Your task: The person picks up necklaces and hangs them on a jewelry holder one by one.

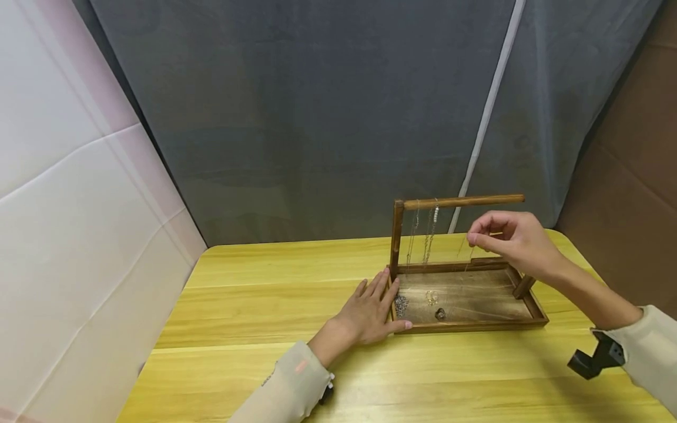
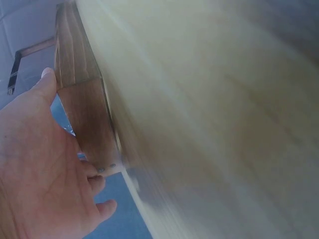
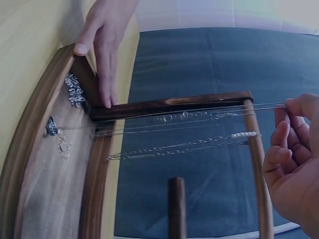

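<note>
My right hand [image 1: 515, 241] pinches a thin necklace [image 3: 269, 106] between thumb and fingertips, its fine chain hanging over the tray of a wooden jewelry stand. My left hand [image 1: 370, 311] lies with fingers spread along the left end of the tray [image 1: 478, 326], the thumb over its front rim. Other necklaces [image 1: 428, 235] hang from the left part of the stand's top bar [image 1: 471, 201], one with white beads [image 3: 244, 134]. Inside the tray, a silvery chain heap [image 1: 401, 305] sits at the left, with gold-coloured jewelry [image 1: 431, 297] and a small dark ring-like piece [image 1: 440, 314] beside it.
The stand is on a yellow wooden table [image 1: 238, 305], towards its right side. A short wooden post [image 1: 523, 286] rises at the tray's right end. Behind the table hangs a dark grey curtain [image 1: 296, 129]; a white panel [image 1: 79, 176] stands on the left.
</note>
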`<state>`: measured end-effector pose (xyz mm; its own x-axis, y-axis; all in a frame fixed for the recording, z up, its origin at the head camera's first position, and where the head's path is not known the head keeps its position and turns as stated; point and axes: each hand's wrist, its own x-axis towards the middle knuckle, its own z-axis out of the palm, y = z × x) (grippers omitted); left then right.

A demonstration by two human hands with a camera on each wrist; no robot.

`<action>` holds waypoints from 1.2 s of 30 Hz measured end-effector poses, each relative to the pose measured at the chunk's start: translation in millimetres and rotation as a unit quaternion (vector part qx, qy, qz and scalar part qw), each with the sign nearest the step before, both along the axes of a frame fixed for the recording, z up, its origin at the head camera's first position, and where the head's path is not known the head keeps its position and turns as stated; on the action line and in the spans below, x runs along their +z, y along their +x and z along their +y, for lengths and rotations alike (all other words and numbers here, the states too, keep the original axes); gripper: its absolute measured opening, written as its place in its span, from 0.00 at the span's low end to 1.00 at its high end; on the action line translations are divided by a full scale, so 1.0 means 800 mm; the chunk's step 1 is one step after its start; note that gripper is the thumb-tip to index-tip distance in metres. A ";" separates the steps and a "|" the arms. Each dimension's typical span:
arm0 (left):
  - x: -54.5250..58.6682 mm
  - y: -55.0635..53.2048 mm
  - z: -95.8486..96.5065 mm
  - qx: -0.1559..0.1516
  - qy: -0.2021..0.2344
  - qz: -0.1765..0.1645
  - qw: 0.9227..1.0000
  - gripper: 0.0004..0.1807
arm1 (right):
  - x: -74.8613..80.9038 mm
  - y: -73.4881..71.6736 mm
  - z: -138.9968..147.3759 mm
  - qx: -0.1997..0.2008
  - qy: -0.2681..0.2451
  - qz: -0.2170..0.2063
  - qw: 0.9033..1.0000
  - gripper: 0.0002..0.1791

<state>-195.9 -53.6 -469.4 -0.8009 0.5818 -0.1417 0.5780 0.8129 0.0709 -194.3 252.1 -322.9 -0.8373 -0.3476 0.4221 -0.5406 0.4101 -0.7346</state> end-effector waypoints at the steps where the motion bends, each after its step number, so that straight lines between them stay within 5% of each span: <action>1: 0.000 0.000 0.000 0.001 0.000 -0.001 1.000 0.55 | 0.002 0.000 0.000 -0.001 0.001 0.003 1.000 0.05; 19: -0.002 -0.003 -0.001 0.005 0.004 -0.002 1.000 0.54 | 0.031 -0.022 0.004 -0.078 0.013 0.017 0.997 0.04; 36: -0.003 -0.004 0.000 0.007 0.004 -0.006 1.000 0.54 | 0.032 -0.044 0.009 -0.174 0.013 -0.002 0.985 0.09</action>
<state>-198.8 -53.3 -471.4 -0.8071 0.5719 -0.1469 0.5658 0.8202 0.0843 -229.5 259.0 -297.6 -0.9091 -0.0496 0.4136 -0.3610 0.5893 -0.7228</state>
